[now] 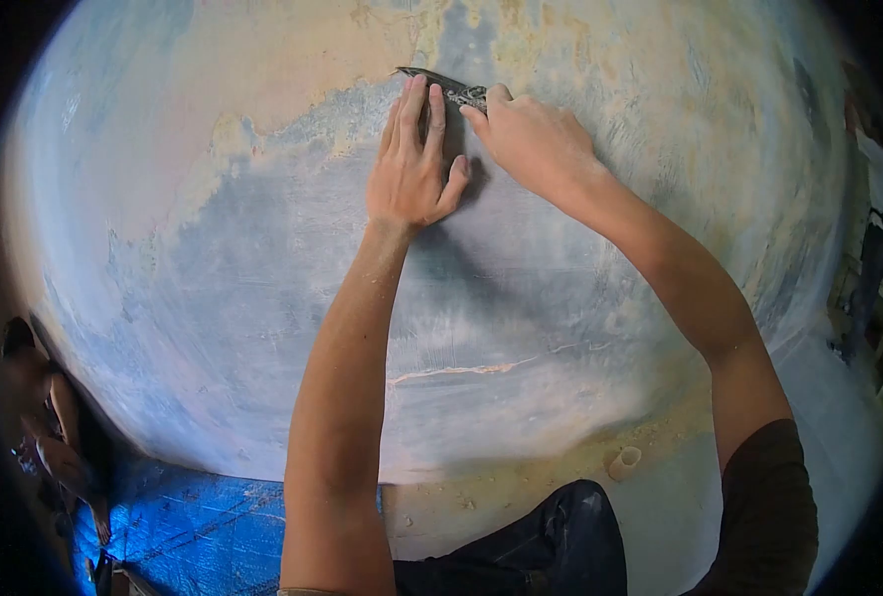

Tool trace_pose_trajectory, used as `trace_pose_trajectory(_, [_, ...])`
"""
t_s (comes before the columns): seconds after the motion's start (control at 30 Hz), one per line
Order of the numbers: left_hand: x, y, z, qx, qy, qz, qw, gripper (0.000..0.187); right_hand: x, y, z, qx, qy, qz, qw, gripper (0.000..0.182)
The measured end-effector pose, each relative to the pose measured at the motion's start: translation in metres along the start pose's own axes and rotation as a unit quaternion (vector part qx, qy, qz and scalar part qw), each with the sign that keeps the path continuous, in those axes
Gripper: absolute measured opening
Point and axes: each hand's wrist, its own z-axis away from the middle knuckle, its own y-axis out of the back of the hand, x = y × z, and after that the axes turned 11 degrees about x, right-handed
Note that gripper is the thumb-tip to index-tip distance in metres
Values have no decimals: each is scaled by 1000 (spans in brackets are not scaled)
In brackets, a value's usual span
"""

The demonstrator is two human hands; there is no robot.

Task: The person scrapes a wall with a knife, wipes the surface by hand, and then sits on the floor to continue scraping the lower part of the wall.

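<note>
A large curved surface, mottled grey, blue and cream, fills most of the head view. Near its top lies a dark, narrow tool with a pointed left end. My right hand has its fingers wrapped round the tool's right end. Fingers stretched upward, my left hand rests on the surface, its fingertips at the tool's lower edge and its thumb apart. A thin pale crack runs across the surface below my hands.
Another person crouches at the far left beside a blue tarp. My dark-clad knee shows at the bottom. On the dusty floor sits a small round pale object. Dark items stand at the right edge.
</note>
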Motion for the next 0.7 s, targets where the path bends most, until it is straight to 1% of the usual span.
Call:
trace_pose_trajectory(0.13, [0,1,2,-5,-13,9,1000,79,3,1,3,-6,-5,-10,1000,51])
trace_pose_trajectory(0.2, [1,0,2,-4,-19,17,1000,78,5,-1,4,4,6,-5,1000,50])
trace_pose_trajectory(0.3, [-2,-3,2,-4,-21,13,1000,83,9,-6,4,6,7,-3,1000,51])
trace_pose_trajectory(0.4, [0,0,0,-22,-10,-4,1000,78,11,-8,2,10,3,4,1000,52])
trace_pose_trajectory(0.53, [0,1,-4,-44,-7,-49,998,83,8,0,-2,7,2,20,1000,49])
trace_pose_trajectory(0.7, [1,-1,-6,-53,11,-88,995,87,12,-1,-7,15,12,30,999,49])
